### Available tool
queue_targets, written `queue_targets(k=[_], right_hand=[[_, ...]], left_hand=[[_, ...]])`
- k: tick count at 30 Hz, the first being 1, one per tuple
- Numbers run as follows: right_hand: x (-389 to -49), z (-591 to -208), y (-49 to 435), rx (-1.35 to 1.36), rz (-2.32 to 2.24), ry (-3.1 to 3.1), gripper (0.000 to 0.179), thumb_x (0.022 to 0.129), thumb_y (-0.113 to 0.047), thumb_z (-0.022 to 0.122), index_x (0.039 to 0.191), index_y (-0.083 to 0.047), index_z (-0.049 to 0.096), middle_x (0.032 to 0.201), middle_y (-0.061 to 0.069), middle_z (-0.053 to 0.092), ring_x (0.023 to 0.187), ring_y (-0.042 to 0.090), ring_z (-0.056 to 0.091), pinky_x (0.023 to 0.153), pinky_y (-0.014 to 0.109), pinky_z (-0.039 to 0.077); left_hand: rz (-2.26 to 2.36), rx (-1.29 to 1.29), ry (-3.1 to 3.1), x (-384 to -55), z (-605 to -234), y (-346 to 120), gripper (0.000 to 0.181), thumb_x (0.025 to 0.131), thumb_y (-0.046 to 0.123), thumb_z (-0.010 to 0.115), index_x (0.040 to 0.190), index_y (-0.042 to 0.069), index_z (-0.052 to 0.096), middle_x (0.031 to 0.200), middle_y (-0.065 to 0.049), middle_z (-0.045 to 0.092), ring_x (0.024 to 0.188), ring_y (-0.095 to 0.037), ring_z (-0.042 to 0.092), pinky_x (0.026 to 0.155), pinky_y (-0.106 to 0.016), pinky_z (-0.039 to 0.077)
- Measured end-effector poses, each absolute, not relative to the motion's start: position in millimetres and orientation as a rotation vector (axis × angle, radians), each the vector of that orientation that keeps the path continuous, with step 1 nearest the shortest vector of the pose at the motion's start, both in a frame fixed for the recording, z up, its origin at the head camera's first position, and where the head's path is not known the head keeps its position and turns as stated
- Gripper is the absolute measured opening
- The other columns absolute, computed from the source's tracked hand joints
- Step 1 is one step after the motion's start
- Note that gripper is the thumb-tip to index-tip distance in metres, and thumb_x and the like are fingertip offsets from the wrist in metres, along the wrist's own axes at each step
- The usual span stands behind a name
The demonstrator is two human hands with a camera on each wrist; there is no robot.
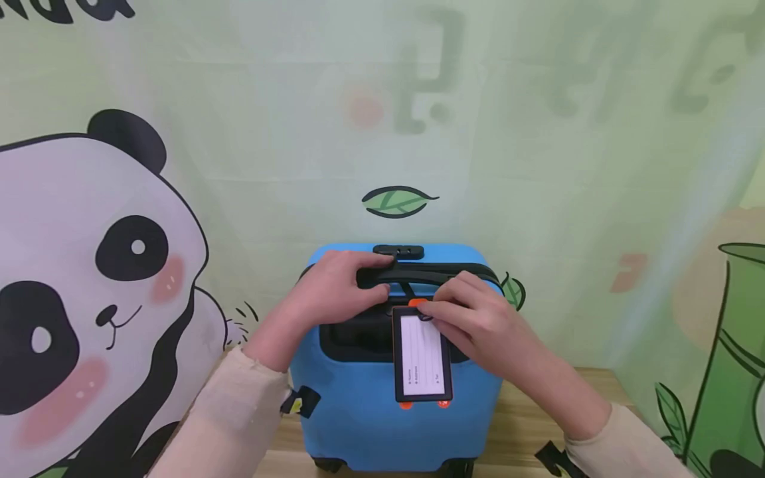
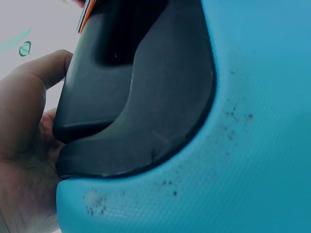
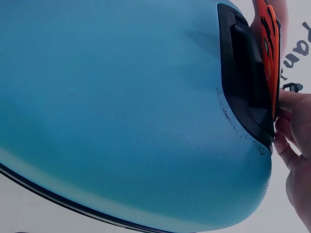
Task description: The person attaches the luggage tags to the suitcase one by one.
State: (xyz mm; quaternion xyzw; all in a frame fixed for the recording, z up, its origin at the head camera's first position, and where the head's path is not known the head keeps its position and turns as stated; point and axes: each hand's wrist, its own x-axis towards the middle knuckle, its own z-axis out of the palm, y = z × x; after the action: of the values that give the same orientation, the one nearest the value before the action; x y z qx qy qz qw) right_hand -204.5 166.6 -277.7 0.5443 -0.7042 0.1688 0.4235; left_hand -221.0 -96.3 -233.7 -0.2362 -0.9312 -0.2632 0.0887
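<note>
Head view shows the tag in front of the blue suitcase, its top edge pinched by the right hand, probably to hold it steady. The left hand spreads at the handle, without visible firm grip, perhaps for steadying.

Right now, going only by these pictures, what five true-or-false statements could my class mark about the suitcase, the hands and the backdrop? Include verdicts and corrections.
1. The suitcase has a blue shell. True.
2. The left hand rests at the bottom of the suitcase. False: the left hand is at the black handle.
3. The right hand is at the upper end of the luggage tag. True.
4. In the head view, the panda on the backdrop is right of the suitcase. False: it is on the left.
5. The right wrist view shows an orange side of the luggage tag. True.
</note>
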Motion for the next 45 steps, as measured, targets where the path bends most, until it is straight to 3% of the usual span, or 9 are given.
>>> queue_targets(k=[7,10,14,18,22,28,33,37,45], right_hand=[[-207.3,-279.3,165.9,1.370,0.442,-1.745,0.018,0.106,-0.016,0.069,0.115,-0.005,0.080,0.103,0.007,0.070,0.091,0.023,0.059,0.067,0.029,0.054],[-208.1,-279.9,165.8,1.367,0.457,-1.739,0.019,0.107,-0.016,0.067,0.115,-0.005,0.080,0.103,0.007,0.070,0.091,0.023,0.059,0.067,0.029,0.054],[-209.3,-280.1,165.4,1.357,0.463,-1.744,0.017,0.106,-0.015,0.069,0.114,-0.005,0.080,0.103,0.007,0.070,0.092,0.023,0.059,0.068,0.029,0.054],[-210.3,-280.5,165.0,1.344,0.468,-1.763,0.014,0.102,-0.009,0.073,0.113,-0.004,0.080,0.103,0.007,0.071,0.092,0.023,0.059,0.070,0.030,0.055],[-210.4,-279.8,164.8,1.319,0.472,-1.792,0.020,0.092,-0.001,0.082,0.111,-0.004,0.080,0.102,0.007,0.070,0.093,0.023,0.060,0.072,0.032,0.056],[-211.9,-276.5,162.5,1.273,0.524,-1.859,0.031,0.078,0.005,0.088,0.106,-0.003,0.079,0.101,0.007,0.069,0.094,0.023,0.061,0.073,0.036,0.057],[-215.7,-273.5,161.0,1.238,0.637,-1.872,0.027,0.077,0.006,0.090,0.099,-0.002,0.078,0.097,0.007,0.068,0.090,0.022,0.062,0.075,0.025,0.053],[-218.1,-269.0,161.0,1.192,0.722,-1.905,0.021,0.080,0.004,0.090,0.096,-0.003,0.077,0.092,0.005,0.067,0.084,0.017,0.062,0.073,0.018,0.049],[-219.0,-254.1,162.4,1.065,0.908,-2.094,0.010,0.092,0.000,0.082,0.096,-0.005,0.075,0.091,0.002,0.063,0.083,0.014,0.060,0.072,0.025,0.054]], left_hand=[[-0.786,-0.595,-2.800,-221.9,-230.6,-96.3,0.050,0.100,0.030,0.070,0.147,0.014,0.067,0.147,-0.008,0.067,0.120,-0.027,0.065,0.100,-0.044,0.057],[-0.795,-0.620,-2.818,-224.6,-228.8,-94.1,0.051,0.100,0.030,0.069,0.148,0.014,0.066,0.144,-0.008,0.068,0.094,-0.021,0.069,0.085,-0.039,0.057],[-0.865,-0.626,-2.837,-228.0,-226.0,-91.6,0.053,0.101,0.031,0.066,0.151,0.015,0.063,0.145,-0.007,0.067,0.055,-0.019,0.049,0.066,-0.037,0.048],[-1.002,-0.677,-2.793,-229.4,-224.4,-90.0,0.051,0.104,0.030,0.066,0.153,0.015,0.061,0.150,-0.005,0.064,0.092,-0.020,0.069,0.088,-0.039,0.058],[-1.152,-0.774,-2.695,-230.1,-223.9,-86.6,0.047,0.106,0.026,0.068,0.151,0.013,0.063,0.148,-0.004,0.066,0.137,-0.025,0.061,0.113,-0.047,0.052],[-1.203,-0.803,-2.549,-231.0,-228.2,-77.7,0.031,0.104,0.022,0.073,0.134,0.012,0.074,0.132,-0.003,0.074,0.125,-0.022,0.070,0.110,-0.044,0.055],[-1.111,-0.811,-2.426,-232.6,-236.3,-71.0,0.021,0.100,0.017,0.078,0.120,0.010,0.078,0.118,-0.004,0.079,0.112,-0.020,0.074,0.103,-0.040,0.059],[-0.944,-0.857,-2.325,-232.8,-240.5,-66.8,0.017,0.098,0.014,0.080,0.114,0.009,0.080,0.111,-0.005,0.081,0.103,-0.020,0.075,0.096,-0.037,0.061],[-0.676,-0.934,-2.142,-233.1,-244.6,-63.5,0.016,0.096,0.009,0.081,0.111,0.005,0.081,0.109,-0.008,0.081,0.098,-0.022,0.077,0.088,-0.035,0.063]])
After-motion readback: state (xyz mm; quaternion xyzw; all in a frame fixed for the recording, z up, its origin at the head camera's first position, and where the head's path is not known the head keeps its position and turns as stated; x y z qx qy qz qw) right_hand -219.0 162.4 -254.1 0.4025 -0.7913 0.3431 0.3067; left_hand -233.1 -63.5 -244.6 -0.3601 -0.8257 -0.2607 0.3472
